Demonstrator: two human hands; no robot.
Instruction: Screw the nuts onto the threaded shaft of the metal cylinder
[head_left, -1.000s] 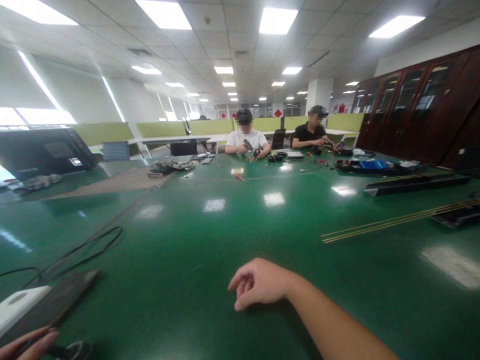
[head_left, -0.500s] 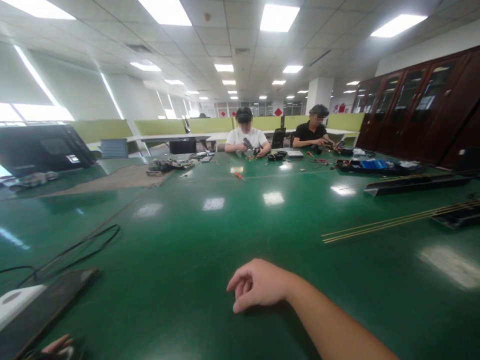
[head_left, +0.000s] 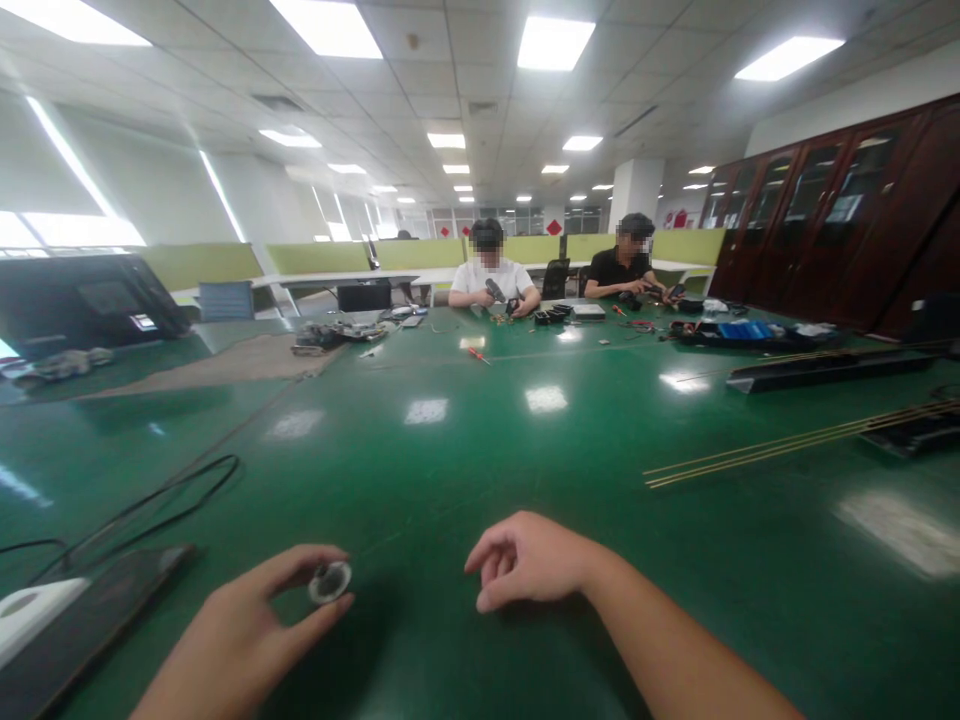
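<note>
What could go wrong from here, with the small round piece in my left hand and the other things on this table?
1. The left hand holds the small round piece by its fingers, so it might slip and fall.
2. The black cable lies in a loose loop beyond that hand; a forward sweep could snag it.
3. The thin rods might shift if the right hand bumps their free ends.

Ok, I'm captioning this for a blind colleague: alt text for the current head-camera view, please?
The left hand pinches a small round object over a green table; the right hand is loosely curled nearby. Across the table sit a person in white, holding a dark object, and a person in black.
</note>
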